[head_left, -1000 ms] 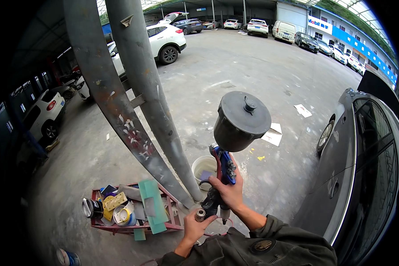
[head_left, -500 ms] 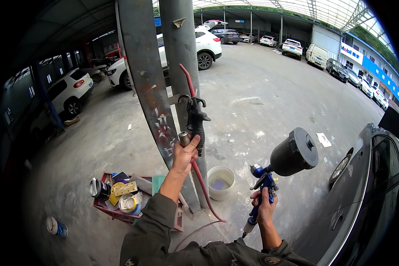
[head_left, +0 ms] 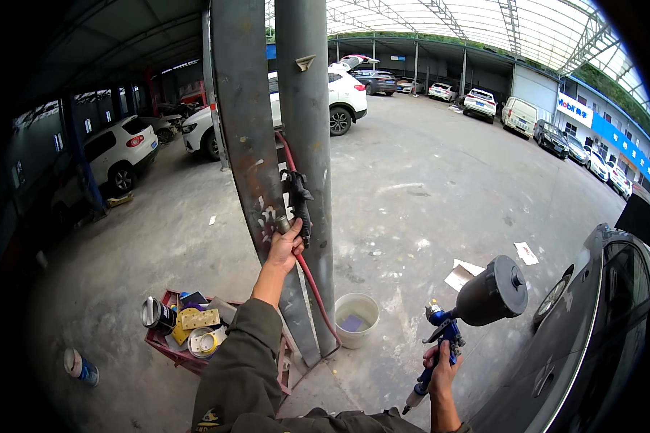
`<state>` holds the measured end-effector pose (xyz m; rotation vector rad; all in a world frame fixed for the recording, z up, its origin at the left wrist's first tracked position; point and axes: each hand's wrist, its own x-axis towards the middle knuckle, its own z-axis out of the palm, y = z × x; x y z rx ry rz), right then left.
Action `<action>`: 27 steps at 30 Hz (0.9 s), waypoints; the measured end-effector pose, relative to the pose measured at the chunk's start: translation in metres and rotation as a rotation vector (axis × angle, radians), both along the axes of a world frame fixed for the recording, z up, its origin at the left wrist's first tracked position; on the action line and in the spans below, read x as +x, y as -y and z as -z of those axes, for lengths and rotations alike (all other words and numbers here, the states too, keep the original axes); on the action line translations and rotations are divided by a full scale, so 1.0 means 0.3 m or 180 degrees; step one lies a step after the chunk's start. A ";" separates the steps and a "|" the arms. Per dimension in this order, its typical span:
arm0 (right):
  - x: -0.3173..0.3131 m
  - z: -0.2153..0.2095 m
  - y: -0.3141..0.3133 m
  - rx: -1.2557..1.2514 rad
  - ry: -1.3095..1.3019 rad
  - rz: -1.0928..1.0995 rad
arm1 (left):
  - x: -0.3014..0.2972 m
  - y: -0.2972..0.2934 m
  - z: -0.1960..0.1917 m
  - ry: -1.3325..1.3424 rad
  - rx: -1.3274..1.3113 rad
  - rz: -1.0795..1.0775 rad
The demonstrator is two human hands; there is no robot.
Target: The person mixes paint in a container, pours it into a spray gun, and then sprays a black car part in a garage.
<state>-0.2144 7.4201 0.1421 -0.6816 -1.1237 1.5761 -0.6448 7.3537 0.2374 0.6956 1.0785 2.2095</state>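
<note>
My left hand [head_left: 287, 244] is closed around the lower handle of a black air blow gun [head_left: 297, 202] with a red bent nozzle tube [head_left: 286, 153]. A metal air coupling [head_left: 282, 224] sticks up beside my thumb. From below that hand a red air hose [head_left: 316, 285] hangs to the floor. The blow gun is up against the gap between two grey steel posts [head_left: 305, 108]; whether it touches them I cannot tell. At the right, my right hand [head_left: 444, 366] grips a blue spray gun [head_left: 449, 335], whose black paint cup [head_left: 490, 292] sits tilted on top.
A red cart [head_left: 184, 355] full of cans and sanding blocks stands left of the posts. At their right foot is a white bucket [head_left: 357, 335]. A grey car [head_left: 556, 353] flanks me on the right. One can [head_left: 81, 366] stands far left; paper [head_left: 464, 274] lies ahead.
My left hand has carried the blow gun left and away from me, toward the gap between the posts. My right hand and the spray gun have shifted slightly right and lower in view.
</note>
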 end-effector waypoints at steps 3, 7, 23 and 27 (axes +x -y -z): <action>-0.037 0.028 0.005 -0.0065 0.0080 -0.0089 | -0.005 0.087 0.016 -0.0319 -0.0104 -0.0071; -0.033 -0.011 0.021 0.0091 0.0221 0.0012 | 0.228 0.108 -0.015 -0.0683 -0.0018 -0.0002; -0.112 0.149 0.268 0.0050 0.1393 -0.0829 | 0.172 0.851 1.112 0.2419 -0.2066 -0.2283; -0.161 0.139 0.382 0.0189 0.1593 -0.0697 | 0.035 0.877 1.128 0.2615 -0.2824 -0.2044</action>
